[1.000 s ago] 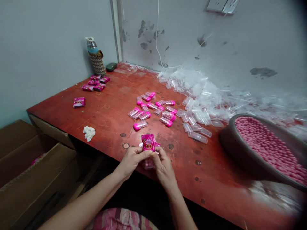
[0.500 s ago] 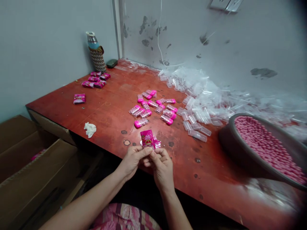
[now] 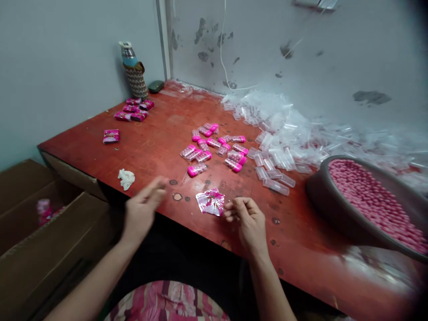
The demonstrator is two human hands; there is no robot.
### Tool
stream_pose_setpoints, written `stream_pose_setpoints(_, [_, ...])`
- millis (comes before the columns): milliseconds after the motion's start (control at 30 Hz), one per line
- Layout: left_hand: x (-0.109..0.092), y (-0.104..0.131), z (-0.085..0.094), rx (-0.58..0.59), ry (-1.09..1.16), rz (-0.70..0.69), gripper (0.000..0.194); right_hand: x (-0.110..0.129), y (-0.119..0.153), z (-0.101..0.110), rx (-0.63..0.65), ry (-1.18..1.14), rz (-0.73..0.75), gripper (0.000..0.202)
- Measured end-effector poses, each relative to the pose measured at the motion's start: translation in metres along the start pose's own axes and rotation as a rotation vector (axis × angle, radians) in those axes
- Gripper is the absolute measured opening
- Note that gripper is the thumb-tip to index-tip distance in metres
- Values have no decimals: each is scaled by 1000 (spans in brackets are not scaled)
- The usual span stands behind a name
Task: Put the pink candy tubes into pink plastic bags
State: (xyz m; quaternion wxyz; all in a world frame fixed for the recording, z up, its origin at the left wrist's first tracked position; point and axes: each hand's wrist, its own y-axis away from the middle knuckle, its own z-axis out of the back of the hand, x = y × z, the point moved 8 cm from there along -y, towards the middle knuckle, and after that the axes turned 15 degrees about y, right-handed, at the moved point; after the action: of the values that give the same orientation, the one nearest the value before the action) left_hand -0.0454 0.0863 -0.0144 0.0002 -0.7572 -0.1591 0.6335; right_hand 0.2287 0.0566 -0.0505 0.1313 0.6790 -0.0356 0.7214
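1. Pink foil wrappers (image 3: pixel 211 201) lie flat on the red counter (image 3: pixel 160 133), near its front edge, between both hands.
2. Right hand (image 3: pixel 248 219) sits just beside them, fingers loosely curled, gripping nothing.
3. Left hand (image 3: pixel 143 209) hovers well to the left, blurred, palm open and empty, above the cardboard box (image 3: pixel 43 240).
4. Filled pink cases (image 3: pixel 214 149) lie farther back.

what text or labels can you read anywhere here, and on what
None can be read.
Pink printed wrappers by the right hand: print blurred.
Pink wrapped packs near the grey wall: too small.
Pink-capped clear plastic cases on the red wooden table: no legible label.
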Motion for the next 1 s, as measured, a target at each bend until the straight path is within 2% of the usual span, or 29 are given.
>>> stream_pose_setpoints(33, [10,4,-31,202,-194,-39,39,-1,0,4,-4,17,-5,18])
stream_pose_setpoints(100, [27,21,-89,543,-474,-204,42,-4,1,6,0,50,-12,18])
stream_pose_setpoints(167, [44,33,-123,698,-670,-335,40,-6,4,6,7,88,-18,19])
stream_pose_setpoints(233, [55,37,-136,736,-767,-391,33,-8,6,7,7,130,-27,20])
stream_pose_setpoints(367, [59,35,-133,711,-670,-354,26,-10,4,12,-78,259,-22,19])
stream_pose_setpoints(433, [52,33,-129,663,-536,-305,27,-7,0,12,-121,287,7,18])
stream_pose_setpoints(500, [42,32,-127,604,-362,-230,28,-6,-5,6,-87,212,17,24])
stream_pose_setpoints(600, [34,29,-123,492,-78,-25,32,-5,-12,-6,11,22,-5,31])
stream_pose_setpoints(700, [44,27,-113,345,130,288,47,1,-19,-8,31,-74,-10,31])
stream_pose_setpoints(733, [51,28,-114,347,178,409,46,3,-20,-9,49,-79,-8,31])
stream_pose_setpoints(833, [68,38,-121,466,291,713,29,9,-23,-16,157,-17,9,33])
stream_pose_setpoints(900, [73,41,-123,492,349,805,25,12,-26,-22,241,70,21,32])
stream_pose_setpoints(1000, [75,40,-118,419,415,813,22,19,-44,-20,276,339,97,24])
